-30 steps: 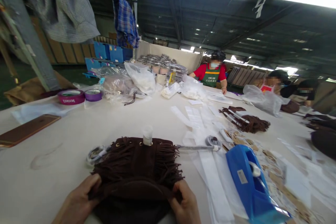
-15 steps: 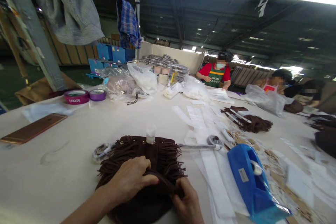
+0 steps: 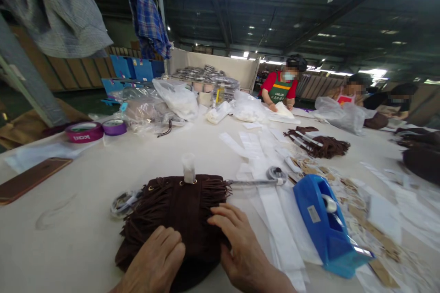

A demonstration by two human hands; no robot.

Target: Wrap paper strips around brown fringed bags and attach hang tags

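Note:
A dark brown fringed bag (image 3: 185, 210) lies on the table in front of me, with gold eyelets along its top and a wrapped piece standing up at its top centre. My left hand (image 3: 156, 254) is closed at the bag's lower left, fingers curled together on its material; the thumb is hidden. On the bag's right side rests my right hand (image 3: 240, 242), its fingers stretched over the fringe and the thumb apart. Wrapped straps with coiled ends stick out from both sides of the bag, the right coil (image 3: 277, 174) farther out.
A blue tape dispenser (image 3: 323, 219) stands at right, beside paper strips (image 3: 275, 219) and scattered tan tags. Tape rolls (image 3: 84, 132) and a phone (image 3: 34, 178) lie left. Another fringed bag (image 3: 318, 142) is farther back. A co-worker in a green apron (image 3: 279, 90) handles white material across the table.
Both hands have let go of the bag's folded flap edge. The front now lies flatter; my left hand has moved down and my right hand up over the fringe. The view has shifted right.

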